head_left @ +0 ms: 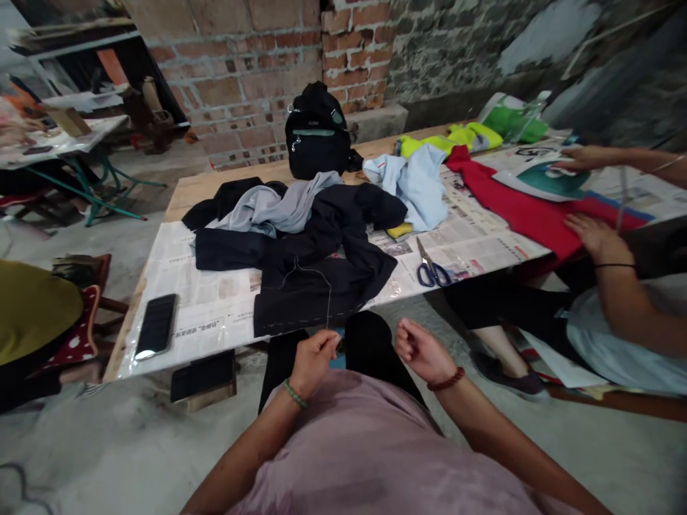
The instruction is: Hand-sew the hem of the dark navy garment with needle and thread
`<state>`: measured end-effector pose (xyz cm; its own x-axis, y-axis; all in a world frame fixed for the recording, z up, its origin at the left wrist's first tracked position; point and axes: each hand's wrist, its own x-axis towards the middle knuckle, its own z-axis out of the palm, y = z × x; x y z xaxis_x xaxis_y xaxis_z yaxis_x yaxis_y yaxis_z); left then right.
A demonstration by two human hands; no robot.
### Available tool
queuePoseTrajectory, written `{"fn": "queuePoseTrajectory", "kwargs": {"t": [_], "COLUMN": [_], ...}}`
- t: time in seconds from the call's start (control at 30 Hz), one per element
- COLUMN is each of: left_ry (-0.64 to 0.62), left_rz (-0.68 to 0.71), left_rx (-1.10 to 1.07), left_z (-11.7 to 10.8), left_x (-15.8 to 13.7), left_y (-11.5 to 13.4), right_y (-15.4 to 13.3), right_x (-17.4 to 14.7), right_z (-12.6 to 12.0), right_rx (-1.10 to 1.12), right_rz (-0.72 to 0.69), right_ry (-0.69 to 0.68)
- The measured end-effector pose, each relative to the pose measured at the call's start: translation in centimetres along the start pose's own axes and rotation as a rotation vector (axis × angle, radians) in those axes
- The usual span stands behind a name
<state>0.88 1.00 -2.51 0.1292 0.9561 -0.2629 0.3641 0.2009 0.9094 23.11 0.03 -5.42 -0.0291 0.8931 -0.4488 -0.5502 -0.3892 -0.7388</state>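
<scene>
Running from the dark garment point(300, 297) on the table point(215, 293), the pale thread point(329, 297) is pinched in the left hand point(314, 361), just off the cloth's near edge; the right hand's point(426, 352) fingers are curled together, any contents hidden.

Our bare left forearm point(252, 443) and right forearm point(502, 433) reach forward from the lower edge of the view, slanting in toward each other. Our left grip point(314, 362) shows its back, thumb and forefinger pinched together at the front, the other fingers folded in. Our right grip point(426, 352) stands apart from it at much the same level, fingers curled loosely toward the palm.
</scene>
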Motion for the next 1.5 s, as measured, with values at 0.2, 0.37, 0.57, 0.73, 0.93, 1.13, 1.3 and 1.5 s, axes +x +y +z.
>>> {"fn": "queuePoseTrajectory", "kwargs": {"t": [0.2, 0.37, 0.57, 0.73, 0.93, 1.13, 1.3, 1.5], "left_ry": [-0.052, -0.094, -0.056, -0.001, -0.004, -0.016, -0.021, -0.072], "left_rz": [0.007, 0.119, 0.2, 0.106, -0.015, -0.056, -0.062, -0.04], "left_rx": [-0.005, 0.041, 0.122, 0.074, -0.03, -0.061, -0.061, -0.021], "left_z": [0.6, 0.5, -0.1, -0.1, 0.0, 0.0, 0.2, 0.5], "left_x": [0.4, 0.2, -0.1, 0.3, 0.9, 0.9, 0.9, 0.7], "left_y": [-0.2, 0.2, -0.1, -0.4, -0.4, -0.3, -0.1, -0.1], "right_y": [0.8, 1.9, 2.1, 1.1, -0.7, -2.3, -2.4, -1.2], "right_x": [-0.6, -0.5, 0.3, 0.1, 0.3, 0.8, 1.1, 1.2], "right_z": [2.5, 6.6, 6.4, 4.7, 1.5, -3.4, -6.2, -6.2], "right_rx": [-0.097, -0.127, -0.326, -0.361, -0.314, -0.258, -0.22, -0.254], "right_rz": [0.021, 0.136, 0.242, 0.244, 0.206, 0.161, 0.139, 0.109], "right_ry": [-0.017, -0.351, -0.415, -0.31, -0.209, -0.061, 0.026, 0.054]}}
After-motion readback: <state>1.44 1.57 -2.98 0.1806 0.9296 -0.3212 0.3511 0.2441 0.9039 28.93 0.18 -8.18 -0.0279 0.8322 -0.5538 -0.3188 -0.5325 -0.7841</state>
